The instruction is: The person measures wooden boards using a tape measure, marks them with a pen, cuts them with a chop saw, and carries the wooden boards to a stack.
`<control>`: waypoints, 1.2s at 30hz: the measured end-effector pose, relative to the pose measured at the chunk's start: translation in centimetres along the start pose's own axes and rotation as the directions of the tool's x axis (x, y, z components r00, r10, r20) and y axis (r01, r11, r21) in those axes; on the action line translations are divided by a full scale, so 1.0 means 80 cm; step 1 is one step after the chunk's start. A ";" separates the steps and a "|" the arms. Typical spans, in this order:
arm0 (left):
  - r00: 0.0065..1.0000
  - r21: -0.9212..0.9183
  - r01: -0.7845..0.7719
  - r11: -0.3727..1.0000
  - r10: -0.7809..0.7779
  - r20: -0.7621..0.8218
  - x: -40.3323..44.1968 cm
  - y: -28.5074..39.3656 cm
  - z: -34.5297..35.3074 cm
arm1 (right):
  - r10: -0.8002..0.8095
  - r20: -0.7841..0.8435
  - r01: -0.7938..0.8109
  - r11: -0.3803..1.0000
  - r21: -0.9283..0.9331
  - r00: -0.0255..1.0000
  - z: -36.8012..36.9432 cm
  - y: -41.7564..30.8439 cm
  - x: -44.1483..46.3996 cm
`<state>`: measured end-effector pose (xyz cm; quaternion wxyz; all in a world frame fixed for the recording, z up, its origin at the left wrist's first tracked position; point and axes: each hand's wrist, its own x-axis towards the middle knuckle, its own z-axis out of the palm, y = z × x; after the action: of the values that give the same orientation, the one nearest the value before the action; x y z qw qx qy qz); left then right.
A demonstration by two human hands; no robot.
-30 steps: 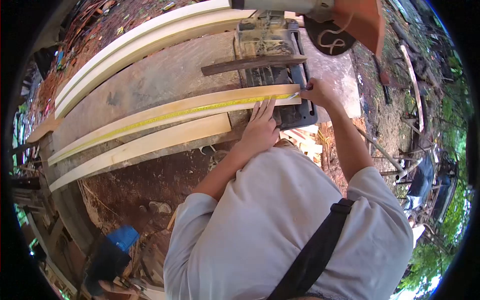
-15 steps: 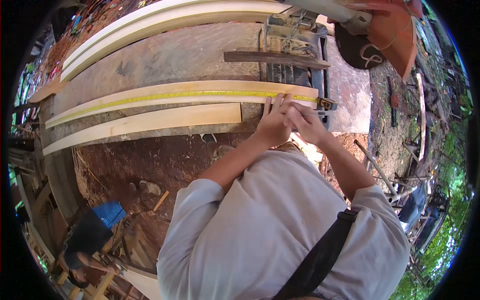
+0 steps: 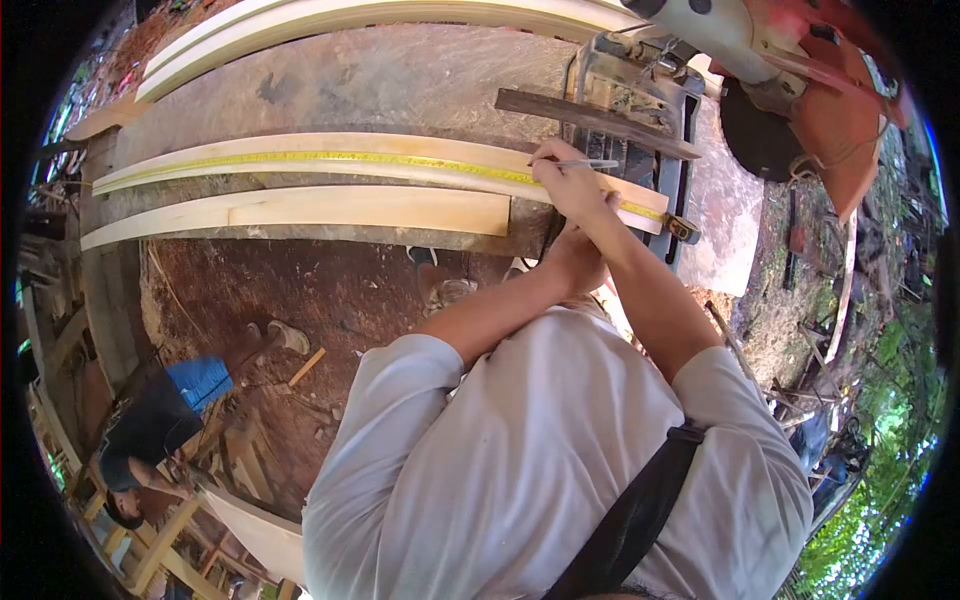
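Note:
A yellow tape measure (image 3: pixel 350 157) lies stretched along a pale wooden board (image 3: pixel 440 174), with its dark case (image 3: pixel 682 229) at the board's right end. My right hand (image 3: pixel 572 190) rests over the board and tape, fingers closed around a thin pale pencil (image 3: pixel 588 163) that points to the right. Beneath my right wrist, my left hand (image 3: pixel 578 258) is at the board's near edge; the right forearm covers most of its fingers. A shorter pale board (image 3: pixel 370 212) lies parallel, closer to me.
A miter saw with an orange guard (image 3: pixel 850 150) stands at the right, with its metal base (image 3: pixel 625 85) behind the board. A dark wood strip (image 3: pixel 590 120) crosses the base. Long boards (image 3: pixel 380 18) lie along the back. Another person (image 3: pixel 150 420) bends at the lower left.
My right hand has moved left and farther over the board, crossing above my left hand. My left hand has drawn back toward me. The view has shifted slightly.

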<state>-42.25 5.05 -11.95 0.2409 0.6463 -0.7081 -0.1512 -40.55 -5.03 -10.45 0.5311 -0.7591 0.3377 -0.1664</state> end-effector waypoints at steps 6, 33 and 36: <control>1.000 -0.013 -0.004 1.000 0.004 -0.007 -0.001 0.001 -0.004 | 0.005 0.040 -0.001 0.995 -0.095 0.999 -0.004 0.002 0.009; 0.994 -0.056 0.067 0.996 -0.062 0.089 -0.006 0.006 -0.001 | -0.005 0.068 0.019 0.980 -0.198 0.998 -0.005 -0.004 0.014; 0.996 -0.090 0.071 0.993 -0.066 0.053 -0.004 0.003 0.001 | -0.004 0.053 0.013 0.984 -0.180 0.999 -0.004 -0.008 0.013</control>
<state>-42.47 5.39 -11.91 0.2475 0.6545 -0.6835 -0.2079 -39.79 -5.83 -9.81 0.4682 -0.8095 0.3342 -0.1173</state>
